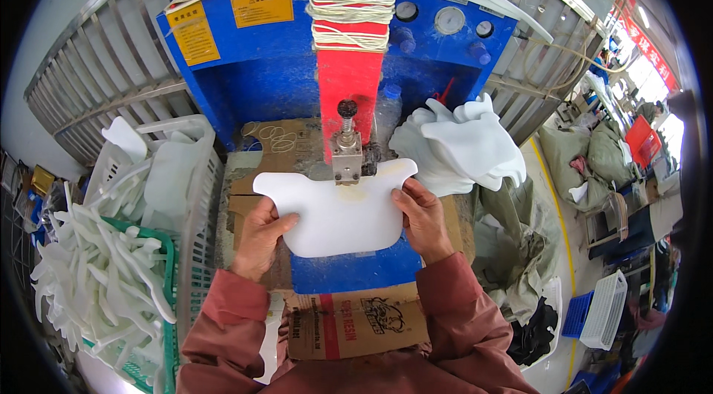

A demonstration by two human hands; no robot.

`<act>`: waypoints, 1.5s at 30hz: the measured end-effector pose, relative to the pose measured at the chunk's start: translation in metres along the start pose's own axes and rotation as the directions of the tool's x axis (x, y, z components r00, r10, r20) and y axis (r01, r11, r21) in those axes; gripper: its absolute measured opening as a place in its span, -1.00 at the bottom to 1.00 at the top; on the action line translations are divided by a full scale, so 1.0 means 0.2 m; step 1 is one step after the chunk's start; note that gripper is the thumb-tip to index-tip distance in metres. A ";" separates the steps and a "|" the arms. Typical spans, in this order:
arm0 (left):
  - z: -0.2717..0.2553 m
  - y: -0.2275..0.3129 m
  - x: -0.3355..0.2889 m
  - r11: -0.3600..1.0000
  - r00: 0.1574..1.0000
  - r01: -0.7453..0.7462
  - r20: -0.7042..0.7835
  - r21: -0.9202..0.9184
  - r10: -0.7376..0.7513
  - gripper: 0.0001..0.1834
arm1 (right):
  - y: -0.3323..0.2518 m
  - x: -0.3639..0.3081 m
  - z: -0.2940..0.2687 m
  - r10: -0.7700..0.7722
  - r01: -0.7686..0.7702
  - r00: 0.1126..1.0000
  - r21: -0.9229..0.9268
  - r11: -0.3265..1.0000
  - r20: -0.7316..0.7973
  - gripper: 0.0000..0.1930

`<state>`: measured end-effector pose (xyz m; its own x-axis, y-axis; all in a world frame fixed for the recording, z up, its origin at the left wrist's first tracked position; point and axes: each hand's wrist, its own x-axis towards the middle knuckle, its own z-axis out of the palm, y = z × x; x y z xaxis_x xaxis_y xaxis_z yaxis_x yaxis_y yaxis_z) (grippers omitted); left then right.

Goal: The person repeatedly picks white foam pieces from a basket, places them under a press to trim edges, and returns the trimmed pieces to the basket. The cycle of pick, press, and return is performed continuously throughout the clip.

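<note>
A flat white foam piece point(334, 212) with a curved lower edge and two wing-like upper corners lies under the metal press head point(347, 156) of a blue and red machine point(282, 60). My left hand point(261, 234) grips its lower left edge. On the right edge my right hand point(422, 217) holds it, fingers curled over the top. The piece's upper middle sits right beneath the press head.
A stack of similar white pieces point(460, 145) rests at the right of the machine. White basket point(186, 178) and green basket point(148, 305) at the left hold white offcuts point(96, 282). Cardboard point(356, 327) covers the bench front. Metal railing point(96, 67) stands behind.
</note>
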<state>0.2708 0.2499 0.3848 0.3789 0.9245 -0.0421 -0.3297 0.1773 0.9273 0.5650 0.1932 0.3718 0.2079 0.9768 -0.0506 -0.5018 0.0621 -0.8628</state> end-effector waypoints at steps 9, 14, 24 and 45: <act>0.10 -0.03 0.02 0.999 0.998 0.036 0.050 0.027 -0.037 -0.49 | -0.08 -0.09 -0.06 -0.045 0.046 0.999 0.018 0.999 -0.024 -0.69; 0.14 -0.06 0.03 0.998 0.997 0.061 0.053 0.010 -0.061 -0.48 | -0.10 -0.12 -0.09 -0.051 0.052 0.998 0.026 0.998 -0.048 -0.68; 0.21 -0.15 0.04 0.991 0.987 0.126 0.103 -0.045 -0.121 -0.47 | -0.14 -0.21 -0.19 -0.072 0.074 0.994 0.022 0.997 -0.079 -0.67; 0.39 -0.23 0.04 0.974 0.953 0.228 0.204 0.000 -0.223 -0.44 | -0.18 -0.34 -0.36 -0.092 0.087 0.970 -0.034 0.996 -0.227 -0.73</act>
<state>0.3566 0.2223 0.3711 0.6114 0.7726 -0.1708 -0.2348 0.3833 0.8933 0.6302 0.1091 0.3703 0.4381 0.8950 -0.0835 -0.4534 0.1398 -0.8803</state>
